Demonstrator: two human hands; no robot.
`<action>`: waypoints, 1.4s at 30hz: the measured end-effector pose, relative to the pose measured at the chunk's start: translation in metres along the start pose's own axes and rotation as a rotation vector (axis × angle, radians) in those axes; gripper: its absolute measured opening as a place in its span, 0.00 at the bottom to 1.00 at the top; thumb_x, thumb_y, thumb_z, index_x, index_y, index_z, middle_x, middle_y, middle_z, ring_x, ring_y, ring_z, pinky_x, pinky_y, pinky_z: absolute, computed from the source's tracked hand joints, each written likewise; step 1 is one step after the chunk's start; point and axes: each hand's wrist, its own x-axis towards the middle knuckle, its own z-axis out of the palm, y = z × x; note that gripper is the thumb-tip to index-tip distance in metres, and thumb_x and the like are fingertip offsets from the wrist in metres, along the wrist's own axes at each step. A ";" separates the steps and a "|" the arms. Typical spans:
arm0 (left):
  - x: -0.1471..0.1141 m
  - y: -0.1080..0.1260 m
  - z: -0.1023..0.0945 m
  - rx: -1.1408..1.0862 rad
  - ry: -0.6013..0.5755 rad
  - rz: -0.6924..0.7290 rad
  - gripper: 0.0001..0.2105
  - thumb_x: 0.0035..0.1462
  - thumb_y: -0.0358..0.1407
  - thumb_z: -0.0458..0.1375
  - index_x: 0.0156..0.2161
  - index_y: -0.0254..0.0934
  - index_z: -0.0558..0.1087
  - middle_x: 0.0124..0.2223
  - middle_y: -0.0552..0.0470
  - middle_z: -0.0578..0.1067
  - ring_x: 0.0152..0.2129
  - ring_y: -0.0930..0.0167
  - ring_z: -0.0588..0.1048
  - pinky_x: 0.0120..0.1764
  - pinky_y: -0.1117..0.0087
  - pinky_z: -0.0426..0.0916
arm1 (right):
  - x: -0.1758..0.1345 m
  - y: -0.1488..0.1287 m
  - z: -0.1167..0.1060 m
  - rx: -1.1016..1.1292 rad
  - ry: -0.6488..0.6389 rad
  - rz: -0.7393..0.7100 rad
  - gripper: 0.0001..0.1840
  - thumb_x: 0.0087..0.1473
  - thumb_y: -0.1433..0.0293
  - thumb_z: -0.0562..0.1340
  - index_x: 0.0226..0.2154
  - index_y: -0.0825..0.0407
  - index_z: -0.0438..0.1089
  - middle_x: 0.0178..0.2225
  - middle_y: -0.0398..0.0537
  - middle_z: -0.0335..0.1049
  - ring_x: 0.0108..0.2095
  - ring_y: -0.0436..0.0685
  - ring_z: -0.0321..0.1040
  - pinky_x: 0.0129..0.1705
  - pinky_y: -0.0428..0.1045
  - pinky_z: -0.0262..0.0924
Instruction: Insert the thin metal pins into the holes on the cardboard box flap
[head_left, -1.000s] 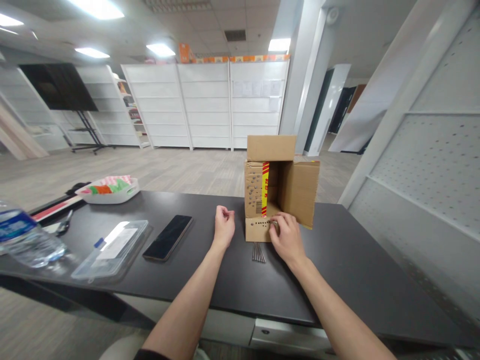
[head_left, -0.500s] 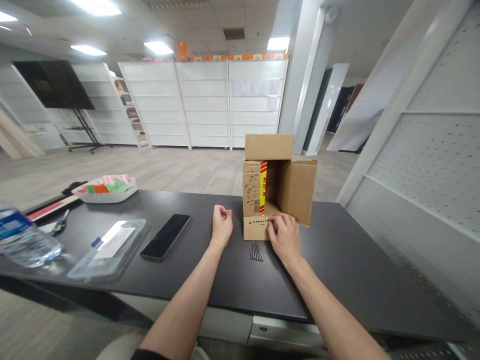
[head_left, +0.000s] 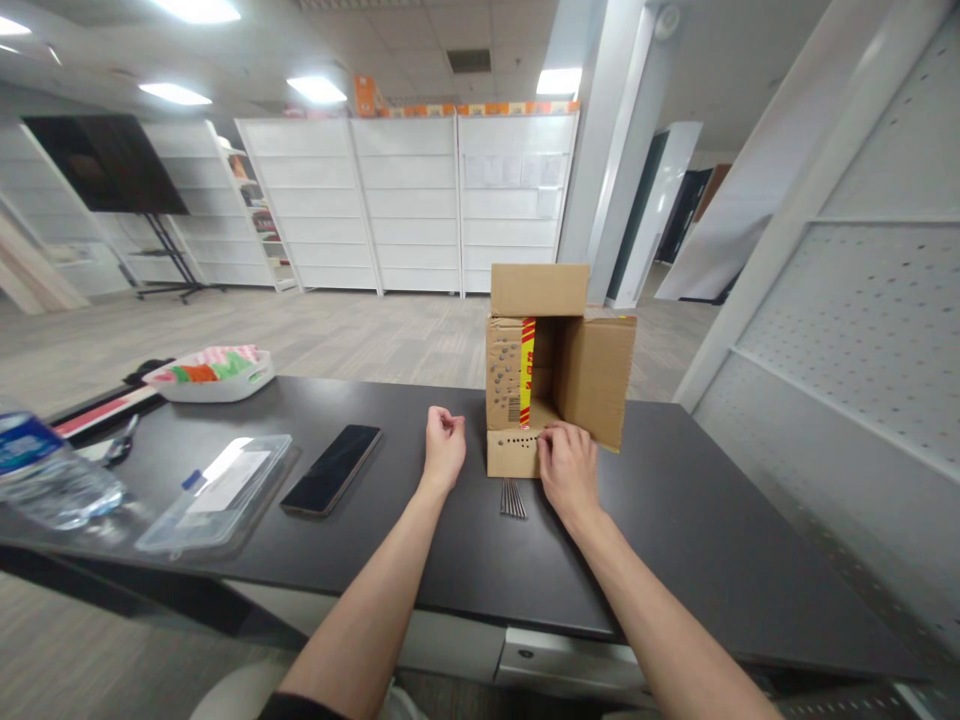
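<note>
**Right hand at the lower flap of an open cardboard box**

From where I stand, the right hand has its thumb and fingers drawn close together at the right end of the lower flap; I can't tell whether anything is pinched between them. The left hand is loosely curled just left of the box, apart from it, and what may be inside the curl is hidden. Small dark dots run along the flap. Right below it, several thin metal nails lie fanned out on the dark table. The cardboard box stands on the table, its opening facing the person, its top flap upright, yellow-and-red tape down its spotted front panel. Further left are a phone, a clear plastic case and a water bottle lying tilted. A white basket sits at the far edge, and white shelves line the background.
</note>
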 end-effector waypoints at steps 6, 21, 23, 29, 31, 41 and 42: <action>0.000 0.002 0.000 -0.009 0.006 -0.001 0.10 0.53 0.30 0.56 0.30 0.38 0.56 0.27 0.59 0.58 0.23 0.77 0.59 0.30 0.76 0.56 | 0.000 -0.001 0.003 -0.025 -0.012 0.014 0.10 0.62 0.69 0.51 0.37 0.53 0.68 0.46 0.57 0.69 0.45 0.63 0.58 0.44 0.56 0.52; -0.001 0.004 0.000 -0.024 -0.004 -0.030 0.11 0.53 0.30 0.56 0.30 0.38 0.55 0.26 0.60 0.57 0.23 0.78 0.58 0.29 0.75 0.54 | 0.001 -0.005 0.000 -0.051 -0.025 -0.012 0.12 0.62 0.70 0.50 0.37 0.53 0.67 0.46 0.59 0.69 0.45 0.65 0.58 0.44 0.57 0.52; -0.001 0.004 0.001 -0.027 0.001 -0.033 0.11 0.53 0.30 0.56 0.30 0.38 0.55 0.27 0.60 0.57 0.22 0.78 0.58 0.29 0.76 0.54 | 0.001 -0.005 0.000 -0.053 -0.038 -0.001 0.12 0.62 0.70 0.50 0.37 0.54 0.67 0.46 0.60 0.69 0.46 0.65 0.58 0.45 0.58 0.52; -0.001 0.006 0.001 -0.023 -0.002 -0.037 0.11 0.52 0.30 0.56 0.30 0.39 0.54 0.26 0.60 0.57 0.22 0.78 0.57 0.28 0.76 0.53 | 0.001 -0.005 0.002 -0.068 -0.016 -0.015 0.12 0.62 0.70 0.49 0.38 0.54 0.67 0.46 0.60 0.69 0.46 0.65 0.58 0.45 0.58 0.52; -0.001 0.005 0.001 -0.026 -0.001 -0.032 0.11 0.52 0.30 0.56 0.30 0.39 0.54 0.26 0.60 0.57 0.22 0.78 0.57 0.28 0.75 0.54 | 0.000 -0.004 0.003 -0.066 -0.003 -0.022 0.12 0.62 0.70 0.49 0.38 0.54 0.67 0.46 0.60 0.70 0.46 0.65 0.59 0.45 0.58 0.52; -0.002 0.005 0.000 -0.020 0.009 -0.018 0.12 0.52 0.31 0.58 0.30 0.39 0.55 0.26 0.59 0.58 0.22 0.78 0.58 0.28 0.75 0.54 | -0.001 -0.008 -0.002 -0.024 -0.011 -0.008 0.10 0.63 0.69 0.50 0.37 0.54 0.65 0.45 0.58 0.69 0.44 0.63 0.59 0.45 0.56 0.51; -0.002 0.005 0.000 -0.022 0.008 -0.022 0.12 0.52 0.31 0.58 0.30 0.39 0.55 0.26 0.59 0.58 0.22 0.78 0.57 0.28 0.75 0.54 | -0.001 -0.008 -0.002 -0.020 -0.016 -0.009 0.10 0.63 0.69 0.50 0.37 0.53 0.65 0.45 0.58 0.69 0.44 0.63 0.59 0.44 0.56 0.50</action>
